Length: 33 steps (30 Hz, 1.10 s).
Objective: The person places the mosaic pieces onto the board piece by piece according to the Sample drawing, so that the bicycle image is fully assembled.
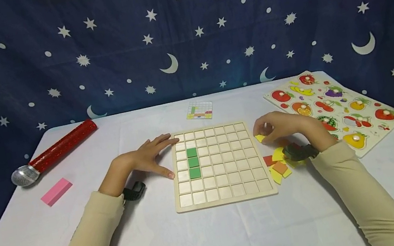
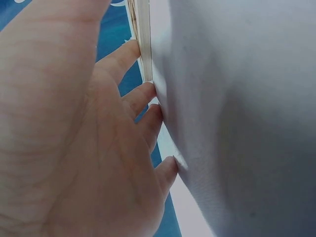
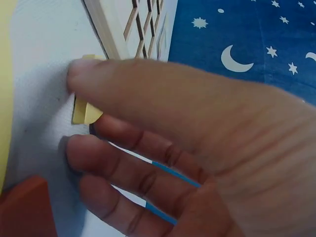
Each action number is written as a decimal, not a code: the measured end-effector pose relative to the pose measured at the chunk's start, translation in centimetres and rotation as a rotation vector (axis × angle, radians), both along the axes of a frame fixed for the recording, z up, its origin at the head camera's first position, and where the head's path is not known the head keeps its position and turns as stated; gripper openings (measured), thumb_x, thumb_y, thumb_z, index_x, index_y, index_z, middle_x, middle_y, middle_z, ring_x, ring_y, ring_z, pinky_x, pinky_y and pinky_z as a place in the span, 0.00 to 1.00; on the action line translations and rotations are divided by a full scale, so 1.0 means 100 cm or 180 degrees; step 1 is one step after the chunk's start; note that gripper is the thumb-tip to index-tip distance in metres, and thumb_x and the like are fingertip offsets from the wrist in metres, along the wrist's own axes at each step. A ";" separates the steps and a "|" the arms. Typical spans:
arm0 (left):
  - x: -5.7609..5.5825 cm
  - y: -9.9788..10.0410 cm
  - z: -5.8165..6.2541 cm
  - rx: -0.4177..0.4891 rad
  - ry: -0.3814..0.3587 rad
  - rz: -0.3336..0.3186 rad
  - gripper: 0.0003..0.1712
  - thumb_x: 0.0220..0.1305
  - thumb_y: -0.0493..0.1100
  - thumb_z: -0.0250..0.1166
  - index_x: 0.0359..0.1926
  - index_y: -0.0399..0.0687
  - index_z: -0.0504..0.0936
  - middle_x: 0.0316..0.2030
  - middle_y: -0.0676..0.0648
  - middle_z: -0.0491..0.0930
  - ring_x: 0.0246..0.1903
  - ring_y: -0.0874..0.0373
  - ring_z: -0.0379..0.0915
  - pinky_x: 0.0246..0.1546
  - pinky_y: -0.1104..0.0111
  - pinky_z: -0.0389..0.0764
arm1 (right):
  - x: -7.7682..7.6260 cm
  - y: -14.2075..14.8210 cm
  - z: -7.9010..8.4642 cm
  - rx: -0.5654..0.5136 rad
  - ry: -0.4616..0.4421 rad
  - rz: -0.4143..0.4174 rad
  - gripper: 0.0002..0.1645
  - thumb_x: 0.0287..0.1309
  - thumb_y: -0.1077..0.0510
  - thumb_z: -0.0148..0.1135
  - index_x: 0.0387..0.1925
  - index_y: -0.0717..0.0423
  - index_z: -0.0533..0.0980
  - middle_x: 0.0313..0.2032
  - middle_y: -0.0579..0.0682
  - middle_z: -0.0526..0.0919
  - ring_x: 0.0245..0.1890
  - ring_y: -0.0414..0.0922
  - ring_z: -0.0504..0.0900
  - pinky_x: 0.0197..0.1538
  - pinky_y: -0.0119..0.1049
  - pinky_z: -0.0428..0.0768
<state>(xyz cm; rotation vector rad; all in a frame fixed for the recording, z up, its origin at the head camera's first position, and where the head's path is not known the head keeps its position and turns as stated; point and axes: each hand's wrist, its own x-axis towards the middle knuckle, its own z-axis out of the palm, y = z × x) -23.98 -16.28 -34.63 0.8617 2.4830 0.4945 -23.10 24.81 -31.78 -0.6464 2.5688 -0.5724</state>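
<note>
A wooden grid board (image 1: pixel 230 200) lies flat on the table, with green square tiles (image 1: pixel 193 162) in a column of three near its left side. Spread along the board's upper left edge, my left hand (image 1: pixel 146 156) touches the rim with straight fingers; the left wrist view shows its fingertips at the board's side. Beyond the right edge, my right hand (image 1: pixel 280 125) pinches a yellow tile (image 3: pixel 88 112) between thumb and forefinger, just above or on the cloth. Below that hand is a loose pile of yellow, orange and red tiles (image 1: pixel 279 167), partly hidden by the wrist camera.
A small pattern card (image 1: pixel 199 110) lies behind the board. At the right is a fruit puzzle board (image 1: pixel 338 115). A red glitter microphone (image 1: pixel 63 148) and a pink block (image 1: pixel 56 191) lie at the left. A starry curtain (image 1: pixel 200 30) hangs behind the table.
</note>
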 end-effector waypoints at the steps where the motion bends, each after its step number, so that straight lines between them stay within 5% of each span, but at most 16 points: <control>1: 0.000 0.000 0.000 0.0004 0.0004 -0.0001 0.62 0.48 0.63 0.75 0.76 0.54 0.50 0.77 0.39 0.40 0.75 0.39 0.33 0.72 0.42 0.35 | 0.000 0.000 0.000 0.0009 0.0000 -0.0016 0.12 0.55 0.63 0.69 0.43 0.56 0.80 0.33 0.47 0.79 0.37 0.46 0.74 0.43 0.37 0.78; 18: 0.001 0.002 0.001 -0.0004 -0.0057 0.0021 0.62 0.48 0.63 0.74 0.76 0.54 0.50 0.77 0.39 0.39 0.75 0.40 0.32 0.72 0.42 0.34 | 0.005 -0.007 0.005 0.0022 0.0094 -0.0157 0.13 0.53 0.57 0.70 0.38 0.57 0.78 0.31 0.49 0.79 0.33 0.46 0.74 0.39 0.35 0.77; 33: 0.001 0.001 0.003 -0.0030 -0.0031 -0.0002 0.62 0.48 0.63 0.74 0.76 0.54 0.50 0.77 0.39 0.39 0.75 0.39 0.32 0.71 0.41 0.35 | 0.009 -0.047 0.003 -0.0159 0.0150 0.0282 0.13 0.52 0.61 0.70 0.38 0.59 0.76 0.29 0.48 0.76 0.31 0.44 0.72 0.38 0.35 0.74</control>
